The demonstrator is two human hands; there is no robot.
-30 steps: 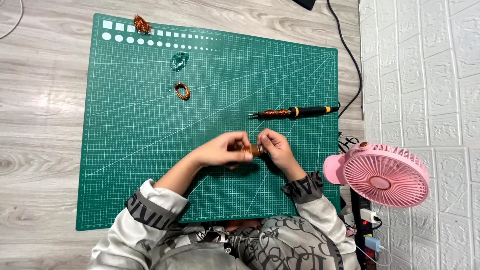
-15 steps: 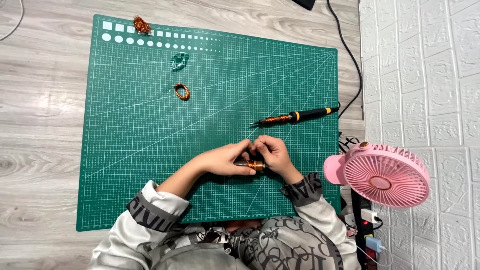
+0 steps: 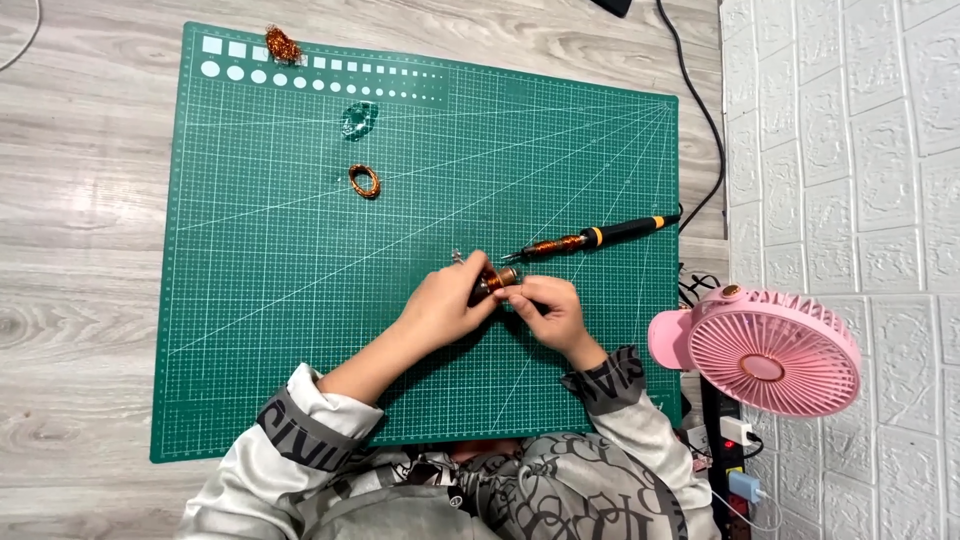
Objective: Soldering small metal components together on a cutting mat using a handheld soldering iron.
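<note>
Both hands meet over the green cutting mat (image 3: 300, 300) on the counter. The left hand (image 3: 445, 305) and right hand (image 3: 545, 310) pinch a small copper coil (image 3: 497, 279) between their fingers. A soldering iron (image 3: 590, 238) lies just beside it at 2 o'clock, a wire ring (image 3: 364, 181) well apart at 10 o'clock, a pink fan (image 3: 770, 350) at 3 o'clock.

No package, sign or screen shows here. The nearest thing to a label is the printing on the green cutting mat (image 3: 300, 300): a row of white squares and white circles, shrinking from left to right, runs along its far edge, above a fine white grid with slanting lines fanning from the far right corner.
</note>
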